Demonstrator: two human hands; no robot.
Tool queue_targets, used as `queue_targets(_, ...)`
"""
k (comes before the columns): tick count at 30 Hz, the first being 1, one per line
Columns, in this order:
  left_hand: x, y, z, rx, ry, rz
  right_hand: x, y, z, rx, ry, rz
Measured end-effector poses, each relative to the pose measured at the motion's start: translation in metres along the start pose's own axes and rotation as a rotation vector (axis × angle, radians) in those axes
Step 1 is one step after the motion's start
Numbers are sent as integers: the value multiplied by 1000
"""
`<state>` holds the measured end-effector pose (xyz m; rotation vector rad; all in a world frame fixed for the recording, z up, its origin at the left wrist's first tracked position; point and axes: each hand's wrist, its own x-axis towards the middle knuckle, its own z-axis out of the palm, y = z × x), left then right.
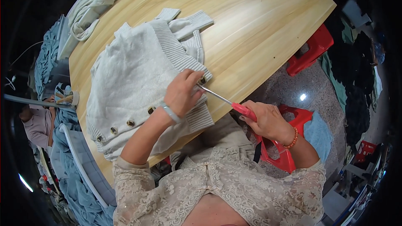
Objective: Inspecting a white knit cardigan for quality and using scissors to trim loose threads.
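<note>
A pale grey-white knit cardigan (134, 62) lies on the wooden table, its ribbed bands and cuffs toward the upper right. Dark buttons (130, 123) run along its near edge. My left hand (182, 93) grips the cardigan's ribbed band beside a button (203, 79). In my right hand (268, 121) is a red-handled tool with a thin metal shaft (236, 106), much like a screwdriver. Its shaft points up and left to the button by my left fingers. The tool's tip is hidden there, so I cannot tell how it meets the button.
The table (259, 21) extends away from me. White knits fill a bin (83, 21) at the far left; blue-grey garments (71, 171) are heaped lower left, near another person (39, 125). Red stools (310, 50) stand right, one bearing a blue knit (318, 134). Dark clothes (356, 83) lie beyond.
</note>
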<state>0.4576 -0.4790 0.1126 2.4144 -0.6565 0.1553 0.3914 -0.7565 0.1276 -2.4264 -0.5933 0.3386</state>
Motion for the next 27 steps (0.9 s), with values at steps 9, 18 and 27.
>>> queue_targets(9, 17, -20, 29, 93, -132, -6, -21, 10, 0, -179, -68, 134)
queue_targets(18, -15, -5, -4, -371, -194, -269, -28, -10, 22, -4, -367, -117)
queue_targets(27, -60, 144, -121, -388, -6, 479, -13, -37, 163, 95, -549, -441)
